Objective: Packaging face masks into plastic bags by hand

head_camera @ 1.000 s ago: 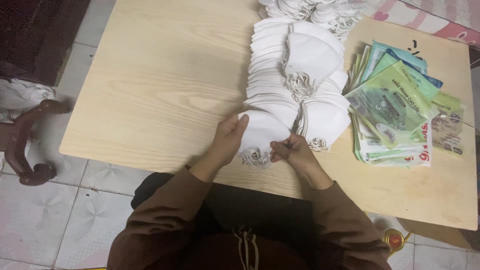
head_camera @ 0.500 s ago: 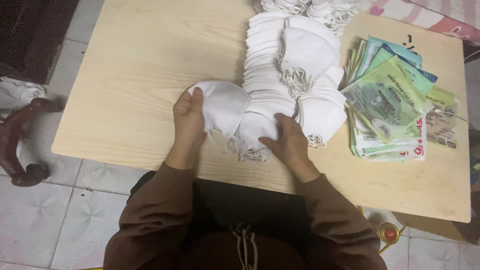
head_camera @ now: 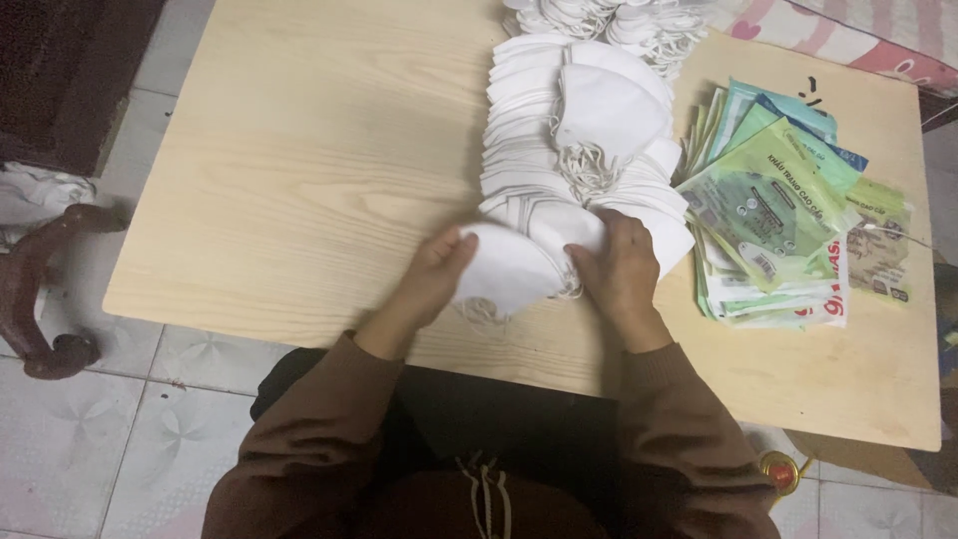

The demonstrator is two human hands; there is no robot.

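Note:
A folded white face mask (head_camera: pixel 507 269) lies at the near end of a long overlapping row of white masks (head_camera: pixel 559 130) on a light wooden table (head_camera: pixel 299 180). My left hand (head_camera: pixel 434 274) grips the mask's left edge. My right hand (head_camera: pixel 621 269) presses on its right side, where the ear loops bunch up. Both hands sit near the table's front edge.
A fanned pile of green and blue printed plastic packets (head_camera: pixel 773 200) lies to the right of the masks. More masks with loops (head_camera: pixel 609 18) are heaped at the far edge. A dark wooden chair leg (head_camera: pixel 40 299) stands on the tiled floor at left.
The mask was spread wide to the left half a second ago; my left hand has now come back toward the right hand, and the mask is folded between them.

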